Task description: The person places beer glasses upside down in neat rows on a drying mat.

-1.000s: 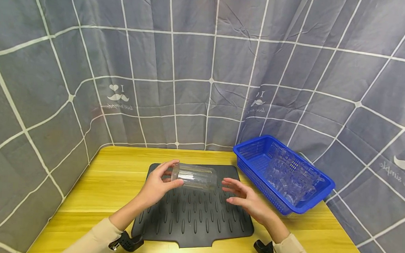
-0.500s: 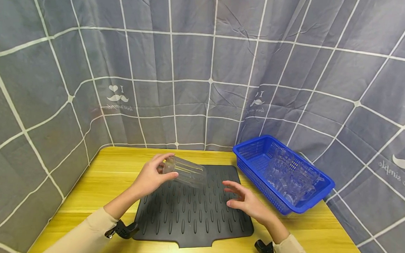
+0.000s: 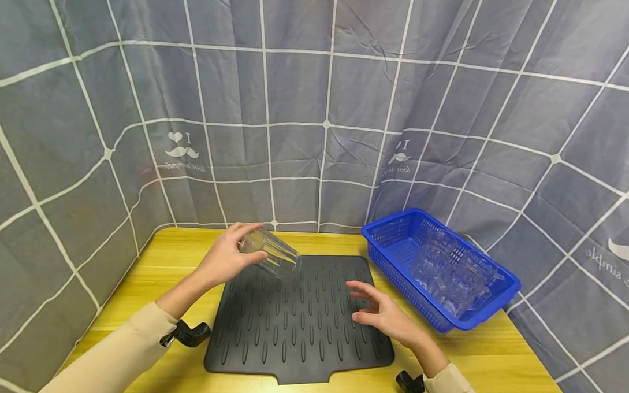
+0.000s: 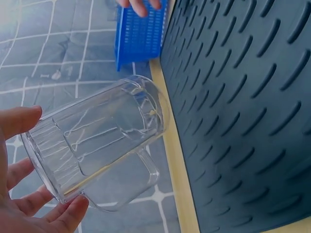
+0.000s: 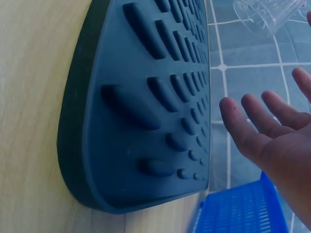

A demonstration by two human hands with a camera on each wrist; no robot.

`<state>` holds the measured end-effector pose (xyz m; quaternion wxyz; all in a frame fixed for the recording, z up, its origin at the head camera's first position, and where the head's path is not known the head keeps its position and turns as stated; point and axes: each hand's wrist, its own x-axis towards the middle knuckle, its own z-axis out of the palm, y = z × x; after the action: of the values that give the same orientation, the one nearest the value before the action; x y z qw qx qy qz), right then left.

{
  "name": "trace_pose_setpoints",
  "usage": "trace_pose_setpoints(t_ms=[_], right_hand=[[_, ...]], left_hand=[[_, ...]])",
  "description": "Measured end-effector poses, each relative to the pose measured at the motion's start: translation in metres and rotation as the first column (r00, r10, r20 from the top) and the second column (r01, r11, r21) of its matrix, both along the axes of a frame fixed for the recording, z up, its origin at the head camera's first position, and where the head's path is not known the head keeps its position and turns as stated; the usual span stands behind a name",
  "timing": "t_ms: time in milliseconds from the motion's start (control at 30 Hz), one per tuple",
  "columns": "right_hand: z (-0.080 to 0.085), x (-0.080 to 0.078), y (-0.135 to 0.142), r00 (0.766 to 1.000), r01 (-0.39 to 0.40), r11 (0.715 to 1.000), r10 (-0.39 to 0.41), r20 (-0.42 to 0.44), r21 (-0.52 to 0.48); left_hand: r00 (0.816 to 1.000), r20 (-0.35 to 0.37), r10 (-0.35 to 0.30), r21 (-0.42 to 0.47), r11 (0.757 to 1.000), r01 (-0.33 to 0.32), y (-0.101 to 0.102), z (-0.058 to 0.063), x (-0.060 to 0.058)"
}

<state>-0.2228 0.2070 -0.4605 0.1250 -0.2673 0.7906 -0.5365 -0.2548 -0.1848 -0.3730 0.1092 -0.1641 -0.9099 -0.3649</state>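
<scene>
A clear mug [image 3: 278, 257] with ribbed sides hangs tilted above the back left of the dark ridged mat [image 3: 304, 329]. My left hand [image 3: 228, 256] grips it round one end, thumb on one side and fingers on the other. In the left wrist view, the handle of the mug [image 4: 104, 136] shows on its lower side. Over the right part of the mat hovers my right hand [image 3: 385, 316], fingers loosely bent and holding nothing. The right wrist view has the right hand [image 5: 286, 138] palm up in the frame, apart from the mat.
A blue perforated basket [image 3: 394, 283] stands at the right back of the wooden table [image 3: 172, 261]. Several clear glass pieces [image 3: 439, 276] lie inside it. A grey checked curtain [image 3: 297, 103] encloses the table at the back and sides.
My left hand has carried the mug leftward and slightly up, away from the right hand, and the mug's free end tips further down. The right hand stays nearly still.
</scene>
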Motion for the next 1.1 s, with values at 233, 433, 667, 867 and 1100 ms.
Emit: trace_pose_setpoints(t_ms=[233, 433, 667, 867, 1100], right_hand=[[-0.005, -0.002, 0.003, 1.000, 0.000, 1.000, 0.000, -0.004, 0.011], [-0.004, -0.002, 0.003, 1.000, -0.019, 1.000, 0.019, -0.003, -0.023], [-0.005, -0.003, 0.001, 1.000, -0.018, 1.000, 0.018, -0.014, -0.023], [-0.004, -0.002, -0.001, 1.000, -0.026, 0.999, 0.026, -0.007, -0.026], [-0.006, -0.003, -0.001, 1.000, -0.028, 0.999, 0.028, -0.002, -0.025]], left_hand=[[1.000, 0.013, 0.015, -0.079, 0.997, -0.014, -0.001, 0.002, -0.012], [0.999, 0.045, 0.015, -0.113, 0.993, -0.009, -0.003, 0.008, -0.019], [0.998, 0.063, 0.018, -0.149, 0.989, -0.009, -0.004, 0.011, -0.025], [0.997, 0.072, 0.042, -0.201, 0.979, -0.027, -0.007, 0.009, -0.029], [0.995, 0.088, 0.049, -0.250, 0.968, -0.025, -0.008, 0.006, -0.033]])
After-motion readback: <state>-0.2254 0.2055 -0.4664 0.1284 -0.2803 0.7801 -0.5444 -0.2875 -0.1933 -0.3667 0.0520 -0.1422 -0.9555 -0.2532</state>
